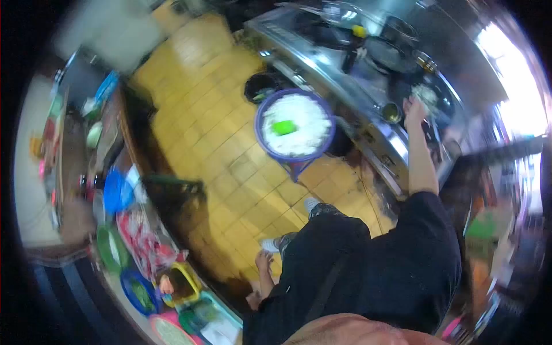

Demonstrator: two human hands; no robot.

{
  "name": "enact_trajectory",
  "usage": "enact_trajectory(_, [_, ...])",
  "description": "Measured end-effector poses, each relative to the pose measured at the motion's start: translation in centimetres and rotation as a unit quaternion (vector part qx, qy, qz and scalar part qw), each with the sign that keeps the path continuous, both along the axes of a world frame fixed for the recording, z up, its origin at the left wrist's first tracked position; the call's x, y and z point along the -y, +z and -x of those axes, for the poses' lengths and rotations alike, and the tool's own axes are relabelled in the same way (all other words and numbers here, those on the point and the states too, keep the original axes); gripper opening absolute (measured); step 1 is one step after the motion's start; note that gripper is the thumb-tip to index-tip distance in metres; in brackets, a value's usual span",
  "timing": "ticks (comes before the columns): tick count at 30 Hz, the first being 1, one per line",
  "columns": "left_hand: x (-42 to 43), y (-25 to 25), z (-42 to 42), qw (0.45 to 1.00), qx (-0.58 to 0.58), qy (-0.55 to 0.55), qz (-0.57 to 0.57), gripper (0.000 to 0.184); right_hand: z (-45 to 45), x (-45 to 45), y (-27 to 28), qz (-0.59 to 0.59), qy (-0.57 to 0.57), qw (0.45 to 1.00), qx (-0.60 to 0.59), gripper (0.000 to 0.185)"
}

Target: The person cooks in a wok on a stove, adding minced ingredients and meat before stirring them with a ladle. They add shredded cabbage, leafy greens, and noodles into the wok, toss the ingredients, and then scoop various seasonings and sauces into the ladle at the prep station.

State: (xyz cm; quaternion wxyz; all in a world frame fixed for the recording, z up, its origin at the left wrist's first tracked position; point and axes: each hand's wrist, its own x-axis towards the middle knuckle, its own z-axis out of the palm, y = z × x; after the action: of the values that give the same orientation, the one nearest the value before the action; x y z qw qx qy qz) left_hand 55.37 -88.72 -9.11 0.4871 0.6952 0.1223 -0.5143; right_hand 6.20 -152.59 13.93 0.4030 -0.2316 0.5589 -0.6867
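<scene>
My right arm reaches out to the stove, and my right hand point(414, 110) is at the near edge of a dark wok point(445, 95). Its fingers look closed, but blur hides what they grip. Whitish food point(425, 96) lies in the wok just past my fingers. A small round container with yellowish contents point(391, 113) stands to the left of this hand. My left hand point(264, 262) hangs low by my side above the floor, fingers loosely apart, holding nothing that I can see.
A purple tub point(260, 135) of white rice-like food, with a bright green scoop point(283, 127) on top, stands beside the metal stove counter point(368, 135). Pans point(385, 54) sit farther along. At left, a table bears a blue bowl point(138, 293), a yellow container point(187, 282) and a red-white cloth point(144, 244).
</scene>
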Motion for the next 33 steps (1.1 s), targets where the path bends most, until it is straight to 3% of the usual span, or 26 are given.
enact_trajectory(1, [-2.3, -0.2, 0.7, 0.999, 0.003, 0.048, 0.000, 0.021, -5.0, -2.0, -1.9, 0.071, 0.035, 0.997, -0.024, 0.019])
enact_trajectory(2, [-4.8, -0.9, 1.3, 0.996, 0.000, 0.072, -0.053, 0.019, -9.2, -4.2, -3.7, 0.068, 0.111, 0.991, -0.017, 0.019])
enact_trajectory(3, [-7.7, -2.0, 2.2, 0.989, -0.009, 0.103, -0.106, 0.019, -16.4, -8.2, -2.1, 0.026, 0.118, 0.993, 0.013, 0.023])
enact_trajectory(4, [-11.3, -4.0, 2.6, 0.984, -0.067, 0.155, -0.064, 0.021, -20.0, -9.2, -5.9, 0.002, 0.191, 0.980, -0.062, 0.026])
enact_trajectory(5, [-13.7, -4.0, 3.6, 0.979, -0.041, 0.168, -0.107, 0.019, -25.6, -12.5, -6.0, -0.021, 0.235, 0.971, -0.039, 0.027])
enact_trajectory(7, [-18.2, -4.5, 6.2, 0.960, -0.015, 0.279, 0.031, 0.018, -35.7, -19.0, -4.8, -0.074, 0.357, 0.930, -0.059, 0.026])
enact_trajectory(11, [-24.8, -5.5, 9.2, 0.878, 0.016, 0.478, -0.009, 0.017, -52.2, -28.1, -6.2, 0.005, 0.619, 0.775, -0.128, 0.017])
enact_trajectory(13, [-29.1, -7.5, 10.8, 0.845, 0.005, 0.517, 0.140, 0.020, -60.7, -34.5, -2.4, 0.053, 0.699, 0.696, -0.155, 0.020])
enact_trajectory(14, [-31.9, -6.7, 11.3, 0.822, -0.053, 0.481, 0.300, 0.021, -64.5, -36.0, -3.2, 0.115, 0.747, 0.625, -0.197, 0.024])
enact_trajectory(15, [-32.4, -6.3, 12.5, 0.812, -0.048, 0.496, 0.302, 0.021, -67.9, -39.4, -1.9, 0.155, 0.771, 0.588, -0.189, 0.022])
enact_trajectory(17, [-30.9, -3.9, 13.0, 0.817, -0.015, 0.571, -0.082, 0.022, -74.0, -47.3, 2.9, 0.195, 0.803, 0.531, -0.187, 0.020])
enact_trajectory(18, [-30.4, -1.3, 13.1, 0.804, -0.015, 0.586, -0.098, 0.024, -77.5, -50.0, 2.6, 0.278, 0.810, 0.489, -0.164, 0.023])
enact_trajectory(21, [-29.8, -0.5, 14.4, 0.749, -0.065, 0.655, -0.076, 0.029, -85.8, -59.2, 5.4, 0.367, 0.856, 0.343, -0.122, 0.028])
enact_trajectory(22, [-29.2, -0.9, 15.0, 0.737, -0.069, 0.669, -0.064, 0.030, -87.5, -62.8, 7.3, 0.445, 0.815, 0.329, -0.173, 0.031])
enact_trajectory(23, [-28.5, -1.4, 15.7, 0.725, -0.072, 0.683, -0.052, 0.032, -89.6, -65.9, 7.8, 0.493, 0.799, 0.317, -0.132, 0.035])
enact_trajectory(24, [-27.4, -1.9, 16.3, 0.714, -0.074, 0.694, -0.054, 0.033, -92.3, -68.5, 7.0, 0.500, 0.793, 0.290, -0.195, 0.041])
enact_trajectory(25, [-26.8, -3.3, 17.3, 0.657, -0.064, 0.751, 0.016, 0.032, -95.1, -71.2, 5.8, 0.522, 0.791, 0.267, -0.175, 0.047])
enact_trajectory(26, [-25.7, -3.7, 17.8, 0.641, -0.064, 0.764, 0.035, 0.032, -97.6, -73.9, 4.1, 0.543, 0.788, 0.244, -0.155, 0.054])
enact_trajectory(27, [-24.4, -3.9, 17.9, 0.640, -0.074, 0.764, 0.033, 0.032, -100.0, -76.4, 2.0, 0.541, 0.793, 0.236, -0.149, 0.054])
enact_trajectory(29, [-21.8, -3.1, 17.1, 0.649, -0.091, 0.755, 0.019, 0.032, -104.1, -80.6, -1.0, 0.630, 0.715, 0.151, -0.264, 0.072])
enact_trajectory(30, [-20.3, -2.7, 16.5, 0.654, -0.099, 0.750, 0.015, 0.032, -104.9, -82.3, -0.6, 0.629, 0.719, 0.149, -0.256, 0.072])
enact_trajectory(32, [-18.2, -1.6, 14.6, 0.654, -0.104, 0.749, 0.016, 0.031, -106.2, -85.2, 1.4, 0.481, 0.756, 0.007, -0.444, 0.082])
enact_trajectory(33, [-17.3, -1.1, 13.6, 0.655, -0.104, 0.748, 0.015, 0.031, -106.7, -86.1, 1.7, 0.480, 0.762, 0.005, -0.435, 0.082])
